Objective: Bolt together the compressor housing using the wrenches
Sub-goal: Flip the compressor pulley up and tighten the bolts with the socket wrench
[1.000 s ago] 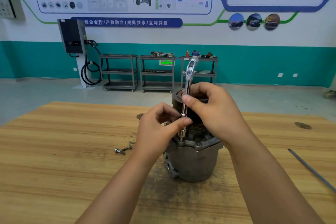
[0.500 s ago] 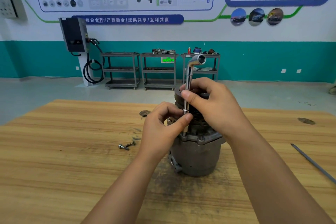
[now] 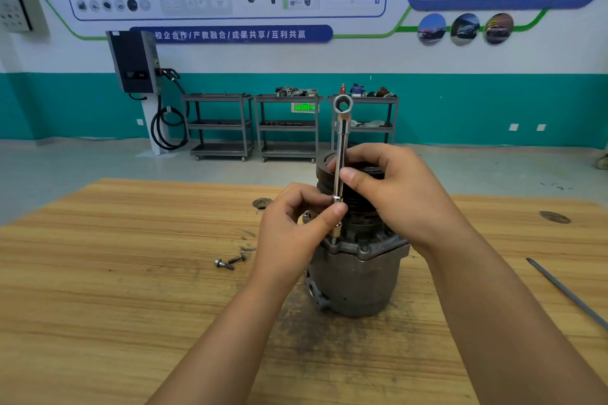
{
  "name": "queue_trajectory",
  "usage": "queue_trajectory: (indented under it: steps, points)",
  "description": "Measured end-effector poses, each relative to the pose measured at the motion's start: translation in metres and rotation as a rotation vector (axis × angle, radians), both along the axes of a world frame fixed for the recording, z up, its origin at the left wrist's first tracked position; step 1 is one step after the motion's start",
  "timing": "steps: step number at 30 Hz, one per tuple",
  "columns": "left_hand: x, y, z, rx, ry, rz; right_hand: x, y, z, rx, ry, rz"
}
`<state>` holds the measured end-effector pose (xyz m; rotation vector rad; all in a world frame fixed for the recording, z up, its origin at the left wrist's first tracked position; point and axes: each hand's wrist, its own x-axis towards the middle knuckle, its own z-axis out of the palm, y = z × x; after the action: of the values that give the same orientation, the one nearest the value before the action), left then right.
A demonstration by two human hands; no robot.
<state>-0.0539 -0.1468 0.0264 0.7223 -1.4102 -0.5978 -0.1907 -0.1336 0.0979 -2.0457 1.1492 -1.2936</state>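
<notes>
- We see the compressor housing (image 3: 358, 279) standing upright on the table (image 3: 115, 289)
- An L-shaped socket wrench (image 3: 341, 138) stands vertical, its lower end on the housing's flange
- Our left hand (image 3: 289, 233) pinches the wrench low with its fingers; our right hand (image 3: 394, 194) pinches it higher
- Two loose bolts (image 3: 230, 261) lie on the table, left of the housing

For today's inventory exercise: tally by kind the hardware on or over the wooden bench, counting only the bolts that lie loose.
Compressor housing: 1
Socket wrench: 1
Loose bolts: 2
Thin metal rod: 1
Total: 5
</notes>
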Motion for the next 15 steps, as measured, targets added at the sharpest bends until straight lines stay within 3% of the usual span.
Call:
queue_trajectory:
  steps: [15]
  points:
    - [-0.003, 0.006, 0.003, 0.021, -0.028, 0.034, 0.011, 0.004, -0.002, -0.059, 0.083, -0.049]
